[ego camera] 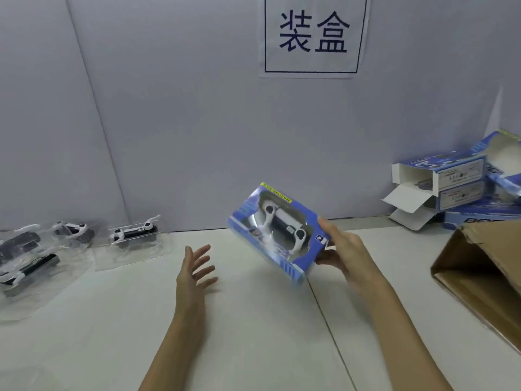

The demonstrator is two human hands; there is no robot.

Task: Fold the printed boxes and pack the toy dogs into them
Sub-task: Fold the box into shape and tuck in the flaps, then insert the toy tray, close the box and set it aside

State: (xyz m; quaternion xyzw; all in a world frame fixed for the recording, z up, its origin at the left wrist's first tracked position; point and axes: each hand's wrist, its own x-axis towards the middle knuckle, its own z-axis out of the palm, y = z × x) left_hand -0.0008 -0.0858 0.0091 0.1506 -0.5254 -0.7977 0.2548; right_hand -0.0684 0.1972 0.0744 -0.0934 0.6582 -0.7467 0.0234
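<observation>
Gripped at one end by right hand (342, 251): blue printed box (277, 235), toy dog (283, 221) inside, tilted above table (253, 334). Left of box, left hand (194, 270) spread, holding nothing.

Right hand (342, 249) gripping one end of a blue printed box (277, 232), tilted, lifted off the desk (253, 320); white-and-black toy dog (283, 224) visible through its window. Left hand (194, 270) open, fingers spread, just above the desk, apart from the box. Bagged toy dogs (56, 244) in clear plastic at far left. Stack of unfilled printed boxes (456, 182) with open flaps at right rear. Brown carton (485, 275) at right edge. Paper sign (313, 35) with two characters on grey backboard (169, 108).
</observation>
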